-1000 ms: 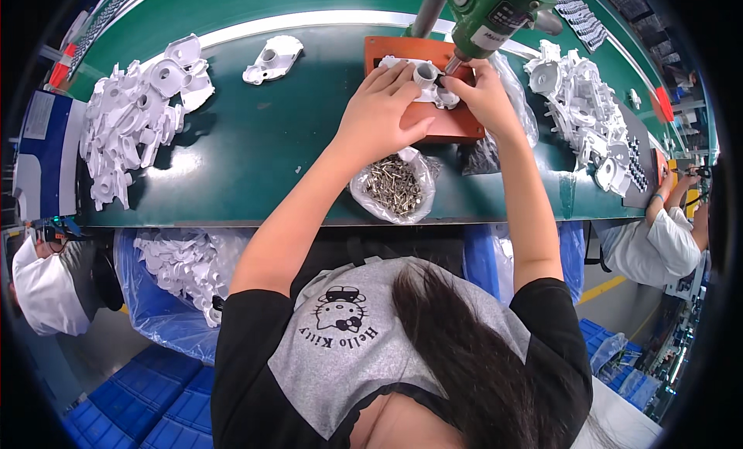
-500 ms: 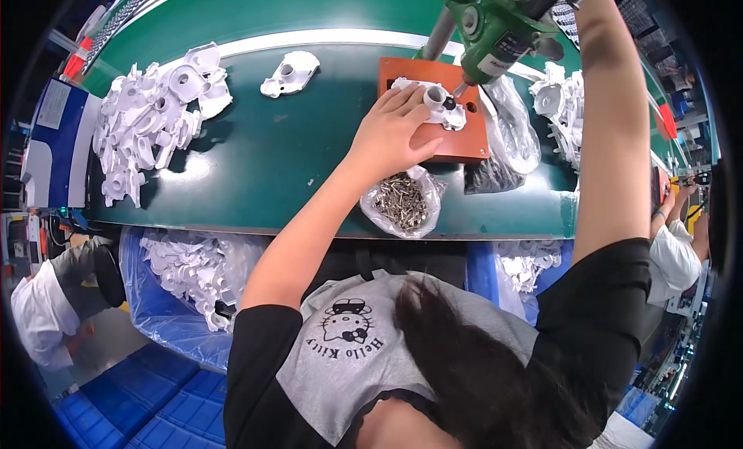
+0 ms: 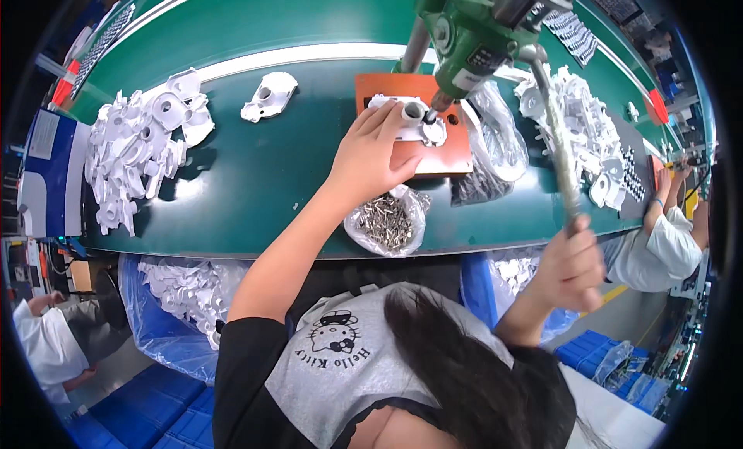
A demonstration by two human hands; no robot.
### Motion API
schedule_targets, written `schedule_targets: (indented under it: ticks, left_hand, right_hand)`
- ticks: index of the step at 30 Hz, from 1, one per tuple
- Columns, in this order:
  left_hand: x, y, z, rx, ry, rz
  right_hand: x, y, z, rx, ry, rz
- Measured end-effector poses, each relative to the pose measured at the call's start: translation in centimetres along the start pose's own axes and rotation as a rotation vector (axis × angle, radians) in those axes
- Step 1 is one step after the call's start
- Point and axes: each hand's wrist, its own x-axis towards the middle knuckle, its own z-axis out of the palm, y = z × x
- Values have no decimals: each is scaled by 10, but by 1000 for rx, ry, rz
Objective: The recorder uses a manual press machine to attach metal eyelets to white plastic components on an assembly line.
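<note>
My left hand (image 3: 362, 153) holds a white plastic part (image 3: 432, 133) down on an orange block (image 3: 458, 160), its fingers over the part's left side and the thumb apart. The part has a round collar and a small black piece beside it. A green lever press (image 3: 470, 51) stands over the block, its tip close to the black piece; whether they touch I cannot tell. My right hand (image 3: 571, 267), slightly blurred, is closed round the end of the press's long lever (image 3: 560, 143), low at the right.
A clear bag of metal screws (image 3: 387, 221) lies at the table's near edge. White parts are heaped at left (image 3: 143, 151) and right (image 3: 580, 124), with a single white part (image 3: 269, 96) between. A plastic bag (image 3: 495, 139) lies beside the block. Lined bins (image 3: 174, 344) stand below; co-workers sit either side.
My right hand has pulled the lever down from high at the upper right to near the table's front edge. The press tip is lower. My left hand stays on the part; the view has shifted.
</note>
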Motion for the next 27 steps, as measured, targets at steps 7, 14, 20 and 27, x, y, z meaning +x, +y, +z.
schedule_targets:
  ticks: [7, 14, 20, 27]
  left_hand:
    - [4, -1, -5, -20, -85, -42]
    - [53, 0, -32, 221, -426, -24]
    - [85, -2, -63, 42, -474, -248]
    - [120, -106, -42, -48, 48, -521]
  right_hand:
    - [28, -6, -29, -25, -346, 41]
    - [171, 111, -18, -381, 320, 125]
    - [185, 204, -40, -154, -19, 601]
    - [87, 195, -113, -1501, -227, 465]
